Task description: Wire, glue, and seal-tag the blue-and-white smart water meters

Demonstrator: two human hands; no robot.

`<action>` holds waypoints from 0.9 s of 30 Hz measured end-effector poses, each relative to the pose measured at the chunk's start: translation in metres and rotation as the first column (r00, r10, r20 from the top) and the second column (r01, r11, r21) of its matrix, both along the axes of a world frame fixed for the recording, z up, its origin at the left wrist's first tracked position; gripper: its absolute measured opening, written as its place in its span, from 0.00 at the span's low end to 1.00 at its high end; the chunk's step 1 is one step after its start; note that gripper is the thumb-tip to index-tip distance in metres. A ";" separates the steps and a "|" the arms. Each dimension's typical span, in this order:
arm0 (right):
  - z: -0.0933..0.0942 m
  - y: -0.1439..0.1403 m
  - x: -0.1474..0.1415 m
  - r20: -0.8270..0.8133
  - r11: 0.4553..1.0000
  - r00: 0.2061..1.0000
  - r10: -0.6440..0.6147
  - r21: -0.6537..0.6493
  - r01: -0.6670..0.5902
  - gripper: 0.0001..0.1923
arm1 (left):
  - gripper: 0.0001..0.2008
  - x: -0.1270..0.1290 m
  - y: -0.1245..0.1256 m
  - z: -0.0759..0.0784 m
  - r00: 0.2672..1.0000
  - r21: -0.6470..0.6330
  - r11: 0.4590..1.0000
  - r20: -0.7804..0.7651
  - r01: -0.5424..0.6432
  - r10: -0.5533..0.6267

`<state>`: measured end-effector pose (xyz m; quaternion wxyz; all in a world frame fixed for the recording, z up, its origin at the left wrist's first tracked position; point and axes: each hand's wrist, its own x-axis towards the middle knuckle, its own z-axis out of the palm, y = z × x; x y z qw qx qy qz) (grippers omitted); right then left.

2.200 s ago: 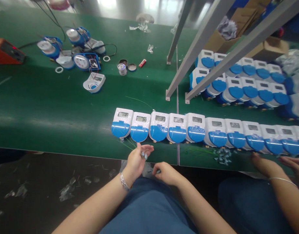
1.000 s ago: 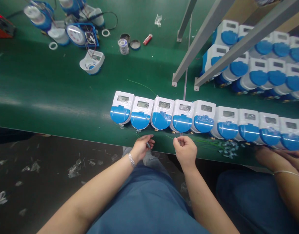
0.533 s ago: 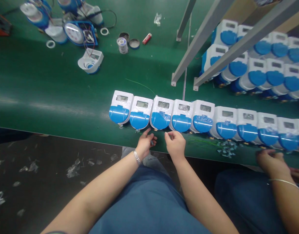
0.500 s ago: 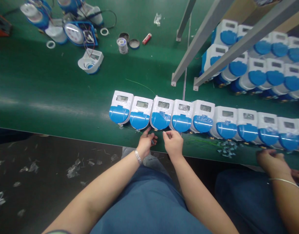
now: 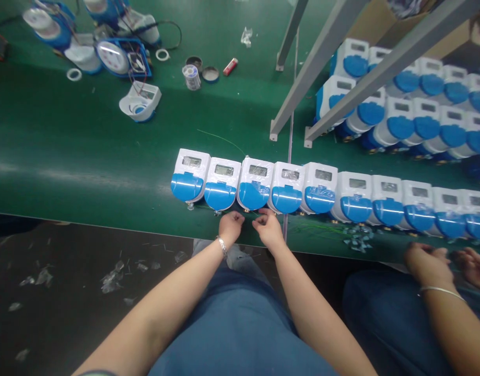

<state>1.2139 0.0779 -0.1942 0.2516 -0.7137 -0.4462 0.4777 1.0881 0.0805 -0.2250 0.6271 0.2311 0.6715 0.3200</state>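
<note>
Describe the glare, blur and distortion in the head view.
Head view: overhead light leaves a pale sheen streak on the green belt; wide-angle lens bows the meter row; left hand and right hand are slightly soft; whatever they pinch is unresolvable.

Bright overhead light glares off the green table (image 5: 67,172); edges bend.

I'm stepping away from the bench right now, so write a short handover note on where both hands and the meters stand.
Left hand: closed, at the near base of the third meter in the front row; what it holds is hidden.
Right hand: pinching something small beside it, at the same meter.
Loose small parts lie on the green bench to the right.
Which meters are finished can't be told.
A co-worker's hands are at the row's right end.
</note>
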 end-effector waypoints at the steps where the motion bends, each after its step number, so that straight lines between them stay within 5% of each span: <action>1: 0.001 -0.002 0.004 -0.035 1.000 0.999 -0.022 0.002 0.023 0.18 | 0.08 -0.004 -0.004 0.000 0.998 -0.043 0.998 0.024 0.053 -0.052; 4: 0.007 -0.010 0.011 -0.189 0.996 0.978 -0.084 -0.022 0.081 0.15 | 0.10 -0.011 -0.015 0.008 0.972 -0.164 0.965 0.149 0.206 -0.182; 8: 0.016 -0.020 0.015 -0.442 0.979 0.874 -0.202 -0.114 0.169 0.17 | 0.07 -0.013 -0.025 0.032 0.913 -0.185 0.940 0.352 0.285 -0.208; 11: 0.021 -0.025 0.015 -0.630 0.949 0.709 -0.315 -0.217 0.229 0.20 | 0.09 -0.010 -0.027 0.050 0.866 -0.160 0.975 0.497 0.153 -0.055; 14: 0.019 -0.027 0.016 -0.690 0.932 0.627 -0.362 -0.266 0.246 0.20 | 0.11 -0.006 -0.028 0.061 0.805 -0.142 0.990 0.586 -0.011 0.093; 27: 0.016 -0.024 0.016 -0.663 0.924 0.644 -0.381 -0.263 0.277 0.19 | 0.14 -0.011 -0.029 0.063 0.875 -0.028 0.999 0.482 -0.040 0.048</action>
